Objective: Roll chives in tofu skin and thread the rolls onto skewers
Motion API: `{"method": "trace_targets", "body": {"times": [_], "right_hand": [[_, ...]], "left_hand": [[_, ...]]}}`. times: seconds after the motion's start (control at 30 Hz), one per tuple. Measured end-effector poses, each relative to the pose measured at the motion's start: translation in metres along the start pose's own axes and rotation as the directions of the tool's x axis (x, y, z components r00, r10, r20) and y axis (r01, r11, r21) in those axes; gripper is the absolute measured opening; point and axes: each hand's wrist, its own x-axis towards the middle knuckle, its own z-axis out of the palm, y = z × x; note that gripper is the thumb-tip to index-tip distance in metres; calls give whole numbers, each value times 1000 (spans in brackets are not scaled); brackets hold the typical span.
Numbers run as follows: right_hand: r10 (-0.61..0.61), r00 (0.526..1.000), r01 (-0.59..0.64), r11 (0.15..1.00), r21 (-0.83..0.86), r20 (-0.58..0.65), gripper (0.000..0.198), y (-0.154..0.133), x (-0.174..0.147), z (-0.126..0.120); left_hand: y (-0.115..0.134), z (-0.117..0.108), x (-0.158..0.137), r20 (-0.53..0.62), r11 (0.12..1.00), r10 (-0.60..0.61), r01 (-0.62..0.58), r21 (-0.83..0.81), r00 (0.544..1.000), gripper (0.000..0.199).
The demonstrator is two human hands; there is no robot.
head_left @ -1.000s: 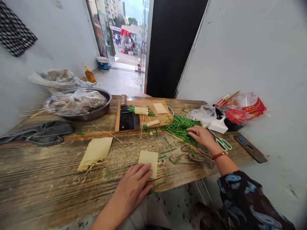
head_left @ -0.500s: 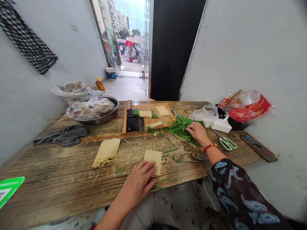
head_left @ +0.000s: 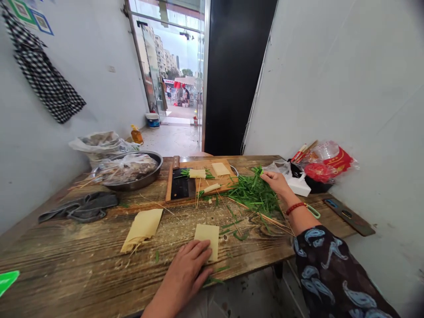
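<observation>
My left hand [head_left: 190,266] lies flat with fingers stretched over the lower left of a single tofu-skin sheet [head_left: 212,234] on the table. At the right, my right hand [head_left: 275,182] pinches some cut chives at the back of a green chive pile [head_left: 253,194]. A stack of tofu-skin sheets [head_left: 142,227] lies left of my left hand. On the cutting board [head_left: 221,183] are a chive-filled roll [head_left: 198,174], a second roll [head_left: 212,188], another sheet [head_left: 221,168] and a cleaver [head_left: 182,183]. Thin wooden skewers [head_left: 265,215] lie in front of the pile.
A metal basin [head_left: 142,179] with bagged skewers stands at back left, a grey cloth [head_left: 82,206] before it. Green-handled scissors [head_left: 313,211], partly behind my right wrist, a phone [head_left: 347,216] and a black container with red packaging [head_left: 331,168] are at right.
My right hand has lifted slightly from the pile, drawing chives up in its fingers. My left hand stays on the sheet. The camera view has tilted upward.
</observation>
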Motion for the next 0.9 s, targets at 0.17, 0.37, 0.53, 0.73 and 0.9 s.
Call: {"method": "trace_targets", "body": {"times": [0.17, 0.37, 0.53, 0.73, 0.9], "right_hand": [[21, 997, -12, 993, -118, 73, 44, -2, 4, 8], [112, 986, -49, 899, -436, 120, 32, 4, -13, 41], [135, 976, 0, 789, -614, 174, 29, -8, -31, 65], [116, 972, 57, 725, -686, 203, 25, -17, -42, 74], [90, 987, 17, 761, -648, 131, 26, -10, -35, 61]], "left_hand": [[1, -2, 2, -1, 999, -7, 7, -33, 1000, 31], [2, -2, 1, 10, 999, -15, 15, -28, 1000, 31], [2, -2, 1, 2, 999, -18, 18, -43, 1000, 32], [4, -4, 2, 35, 996, -41, 43, -72, 999, 32], [5, -4, 1, 51, 996, -54, 57, -73, 997, 32]]}}
